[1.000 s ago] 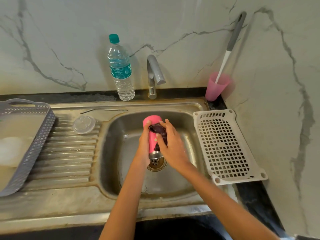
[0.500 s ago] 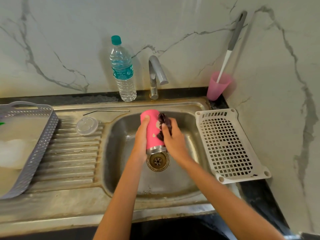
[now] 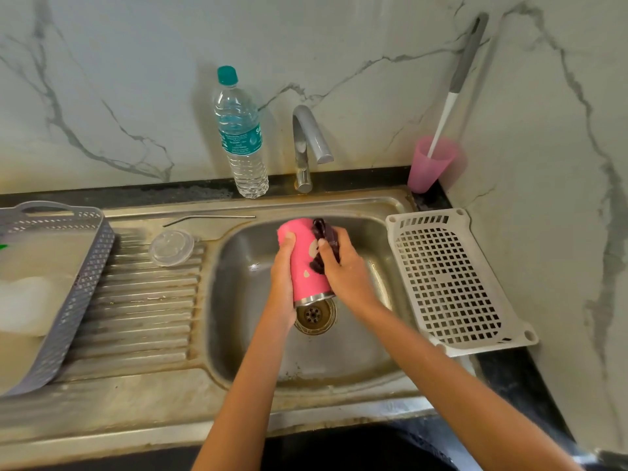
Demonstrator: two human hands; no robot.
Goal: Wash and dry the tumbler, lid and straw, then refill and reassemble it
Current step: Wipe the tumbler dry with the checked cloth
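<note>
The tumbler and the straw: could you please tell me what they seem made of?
The tumbler looks like steel under a matte pink coating: a bare shiny band shows at its lower end. The straw seems metal too: thin, grey, dull sheen.

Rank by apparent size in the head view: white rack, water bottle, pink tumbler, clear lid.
1. white rack
2. water bottle
3. pink tumbler, partly covered yet clearly smaller-looking than the bottle
4. clear lid
</note>
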